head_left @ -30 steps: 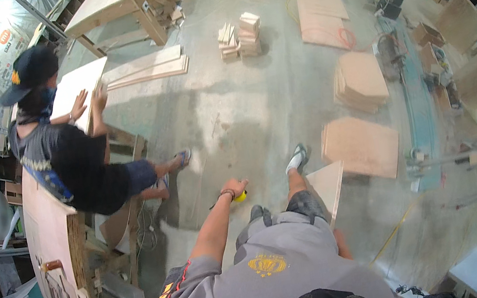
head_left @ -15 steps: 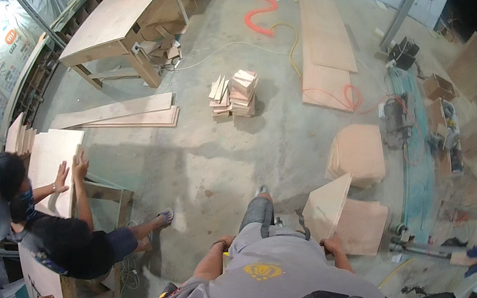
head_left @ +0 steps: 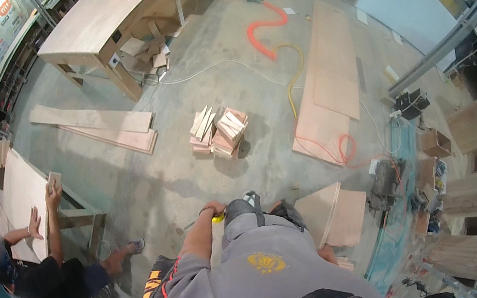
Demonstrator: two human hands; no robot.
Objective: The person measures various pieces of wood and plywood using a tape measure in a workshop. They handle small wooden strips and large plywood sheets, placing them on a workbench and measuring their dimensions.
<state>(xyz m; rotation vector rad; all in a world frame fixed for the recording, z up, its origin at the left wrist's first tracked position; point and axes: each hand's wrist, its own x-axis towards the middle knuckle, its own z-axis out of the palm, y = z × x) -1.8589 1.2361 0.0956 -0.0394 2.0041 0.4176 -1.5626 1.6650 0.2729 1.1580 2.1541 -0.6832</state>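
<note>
Nearest me, the right hand [head_left: 326,253] seems to be clasping the lower corner of a plywood panel [head_left: 318,210]; from my end the shirt [head_left: 279,281] half hides the fingers, so I can't vouch for how firm that hold is. The panel slants beside the body, overlapping another board [head_left: 353,213] in view. Held at one corner, it could swing, knock a leg or chip against that board. Slightly farther out, the left hand [head_left: 215,207] is curled round a yellow tool [head_left: 218,218] next to the left thigh [head_left: 238,209]; thus occupied, I judge, it would be slow to catch a slipping panel.

Ahead on the floor [head_left: 190,179] stand loosely piled wood blocks [head_left: 230,128], which a foot or swung corner could topple. To their right, an orange hose [head_left: 354,148] loops over the near edge of a long sheet [head_left: 339,88], and I'd worry about a snagged foot. Farther off, planks [head_left: 99,127] lie beyond the near corner of the desk [head_left: 102,14], where a careless step could trip.
</note>
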